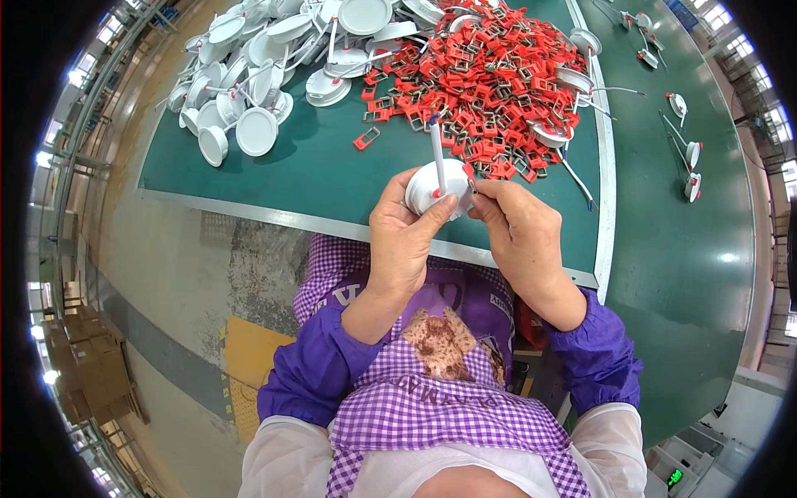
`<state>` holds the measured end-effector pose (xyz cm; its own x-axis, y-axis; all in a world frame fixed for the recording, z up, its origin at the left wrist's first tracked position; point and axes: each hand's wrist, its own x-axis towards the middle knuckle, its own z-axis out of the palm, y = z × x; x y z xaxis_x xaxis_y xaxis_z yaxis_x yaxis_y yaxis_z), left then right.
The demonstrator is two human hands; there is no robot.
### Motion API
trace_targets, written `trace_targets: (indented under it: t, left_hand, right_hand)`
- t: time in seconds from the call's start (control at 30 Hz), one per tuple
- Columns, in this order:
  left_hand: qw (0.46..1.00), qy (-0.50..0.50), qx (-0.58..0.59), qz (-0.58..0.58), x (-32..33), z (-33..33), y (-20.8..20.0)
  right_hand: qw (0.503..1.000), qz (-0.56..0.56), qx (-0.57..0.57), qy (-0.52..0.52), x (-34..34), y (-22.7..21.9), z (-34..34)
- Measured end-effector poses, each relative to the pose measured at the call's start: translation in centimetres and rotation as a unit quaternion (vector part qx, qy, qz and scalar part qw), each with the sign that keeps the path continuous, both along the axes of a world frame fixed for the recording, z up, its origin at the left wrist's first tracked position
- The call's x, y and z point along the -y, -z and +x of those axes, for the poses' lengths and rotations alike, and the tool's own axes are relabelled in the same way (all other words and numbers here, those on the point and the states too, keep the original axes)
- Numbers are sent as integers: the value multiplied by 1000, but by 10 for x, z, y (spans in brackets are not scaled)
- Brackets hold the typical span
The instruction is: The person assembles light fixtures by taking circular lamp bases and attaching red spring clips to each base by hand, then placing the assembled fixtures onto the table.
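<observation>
Just above the table's near edge, my left hand (403, 236) grips a round white light fitting (425, 184) with its thumb across the back. A white cable (437, 149) with stripped coloured wire ends stands up from that fitting. At the fitting's right rim, my right hand (516, 224) pinches a red spring clip (469, 173); its fingers partly hide the clip. Beyond my hands lies a large heap of red spring clips (490, 91) with metal wire loops. One loose clip (366, 139) lies apart, left of the heap.
Many white light fittings (256, 131) are piled at the table's far left. Several more rest along the heap's right side. A green conveyor belt (672, 274) runs on the right, past a pale rail (608, 216), carrying fittings with cables (692, 155). Cardboard boxes (95, 361) stand at far left.
</observation>
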<state>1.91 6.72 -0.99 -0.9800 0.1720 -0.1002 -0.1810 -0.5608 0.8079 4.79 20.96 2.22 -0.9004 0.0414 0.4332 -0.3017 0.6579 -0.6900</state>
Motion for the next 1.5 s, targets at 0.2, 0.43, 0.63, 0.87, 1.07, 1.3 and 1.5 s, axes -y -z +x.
trace_targets:
  t: [0.2, 0.43, 0.63, 0.87, 1.07, 1.3, 1.5]
  left_hand:
    - [999, -12, -40, -23, -1, 2, 5]
    - [995, 22, -94, -38, 5, 9, 3]
    - [995, 37, -85, -30, 4, 25, -6]
    - [993, 91, -57, -48, 9, 38, -3]
    - [990, 113, -15, -79, 8, 35, -9]
    - [936, 106, -127, -309, 30, 16, -18]
    - [987, 139, 76, 18, 29, 15, -14]
  right_hand:
    - [999, 42, -32, 5, 1, 5, 1]
    - [994, 59, -88, -6, -7, 11, 1]
    - [980, -178, 85, 4, -6, -9, 22]
    - [946, -241, 216, -34, -23, 0, 28]
    - [919, -248, 286, -110, -50, 2, 17]
    - [981, 168, 100, 18, -44, 13, -42]
    - [967, 231, 111, -2, -37, 17, -49]
